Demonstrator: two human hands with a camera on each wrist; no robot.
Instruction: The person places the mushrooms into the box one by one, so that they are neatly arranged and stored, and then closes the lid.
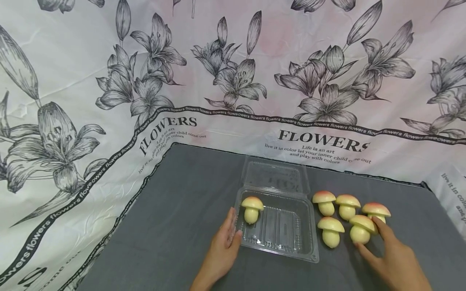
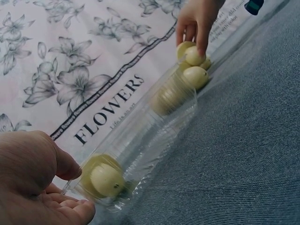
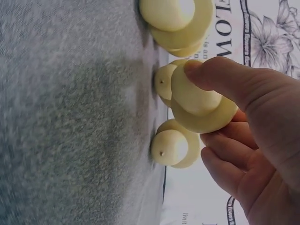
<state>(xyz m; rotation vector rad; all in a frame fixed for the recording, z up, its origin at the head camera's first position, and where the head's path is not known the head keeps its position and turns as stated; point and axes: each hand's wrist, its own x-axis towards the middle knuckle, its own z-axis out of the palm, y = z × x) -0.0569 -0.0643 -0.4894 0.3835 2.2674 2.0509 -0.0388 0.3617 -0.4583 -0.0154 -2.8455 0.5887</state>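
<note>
A clear plastic box [image 1: 276, 226] lies on the dark grey table with its hinged lid [image 1: 274, 176] folded back behind it. My left hand [image 1: 222, 246] holds the box's left edge, thumb and fingers on either side of the rim in the left wrist view. Inside, at the left, stands one pale yellow mushroom-shaped piece [image 1: 252, 210] with a reddish cap. To the right of the box, my right hand [image 1: 395, 254] pinches a similar mushroom-shaped piece [image 3: 197, 96] between thumb and fingers. Whether that piece touches the table is unclear.
Several more mushroom-shaped pieces stand between the box and my right hand, among them a front one [image 1: 331, 232] and a back one [image 1: 324, 202]. Another piece [image 1: 375, 209] sits right behind the held one. A flower-printed cloth [image 1: 233, 133] hangs behind the grey table [image 1: 174, 210].
</note>
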